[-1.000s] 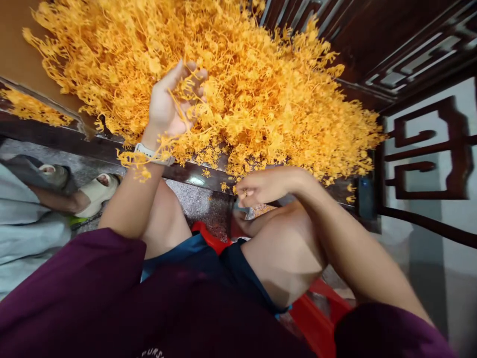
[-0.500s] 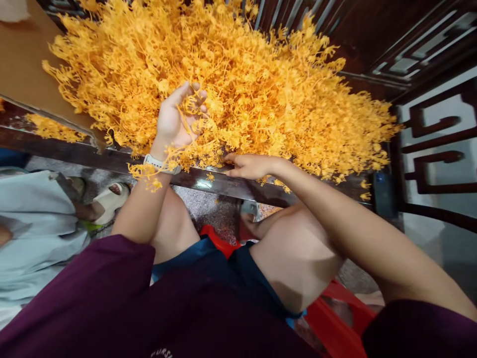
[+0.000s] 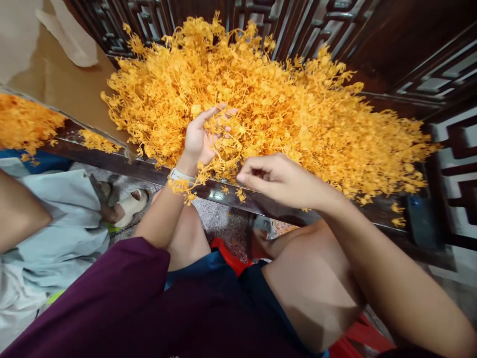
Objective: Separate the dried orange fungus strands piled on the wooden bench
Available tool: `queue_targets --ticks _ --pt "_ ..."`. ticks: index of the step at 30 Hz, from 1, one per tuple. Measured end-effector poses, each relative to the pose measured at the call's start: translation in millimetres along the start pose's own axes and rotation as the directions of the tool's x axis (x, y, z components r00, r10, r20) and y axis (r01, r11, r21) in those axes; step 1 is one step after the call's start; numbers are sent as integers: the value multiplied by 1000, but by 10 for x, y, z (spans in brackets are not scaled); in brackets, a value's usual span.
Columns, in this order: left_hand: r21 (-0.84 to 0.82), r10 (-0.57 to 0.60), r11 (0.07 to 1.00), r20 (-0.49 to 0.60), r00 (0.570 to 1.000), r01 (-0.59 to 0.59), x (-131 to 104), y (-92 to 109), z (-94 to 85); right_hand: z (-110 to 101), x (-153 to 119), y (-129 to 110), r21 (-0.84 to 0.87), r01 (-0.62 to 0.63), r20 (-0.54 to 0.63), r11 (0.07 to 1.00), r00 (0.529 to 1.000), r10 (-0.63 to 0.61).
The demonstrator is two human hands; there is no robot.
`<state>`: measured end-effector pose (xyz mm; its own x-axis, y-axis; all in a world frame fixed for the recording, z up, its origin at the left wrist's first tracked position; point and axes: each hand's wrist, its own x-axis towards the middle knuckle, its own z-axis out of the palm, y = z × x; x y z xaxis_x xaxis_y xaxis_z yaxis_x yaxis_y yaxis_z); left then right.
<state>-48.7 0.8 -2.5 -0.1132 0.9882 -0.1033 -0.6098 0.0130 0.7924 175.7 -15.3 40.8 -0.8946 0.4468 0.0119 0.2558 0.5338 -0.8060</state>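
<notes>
A large heap of yellow-orange plastic flower sprigs, with thin curly stems and small frilled heads, lies in front of me. My left hand is palm up at the heap's front, fingers loosely curled around a flower sprig. Part of the yellow strand hangs over the watch on that wrist. Just right of it, above the dark wooden edge, my right hand is closed, thumb against the fingers. What it pinches, if anything, is hidden. Small loose flower heads lie on the edge between the hands.
At the left, a cardboard sheet leans beside the heap, with an orange pile beyond it. Another person's arm and sandal show there. Carved dark wood stands behind. A dark phone-like object is at the right.
My right hand has lifted from the wooden edge, and its stretched fingers have closed together. The left hand keeps its palm-up hold. The view has swung left, showing the orange pile there.
</notes>
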Motion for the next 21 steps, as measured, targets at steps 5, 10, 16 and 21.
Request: queue_targets --ticks 5,10,16,21 --pt "92 -53 995 47 998 49 -140 51 138 -42 -63 -98 82 53 -467 995 884 -8" --pt "166 -134 980 166 977 106 -249 6 236 -36 -31 12 89 -69 -561 994 821 107" --pt "250 -132 967 354 926 43 -351 -188 324 55 114 179 222 -6 -504 975 856 120" --pt "366 -216 929 400 890 61 -394 -313 344 40 204 168 407 79 -543 910 822 171"
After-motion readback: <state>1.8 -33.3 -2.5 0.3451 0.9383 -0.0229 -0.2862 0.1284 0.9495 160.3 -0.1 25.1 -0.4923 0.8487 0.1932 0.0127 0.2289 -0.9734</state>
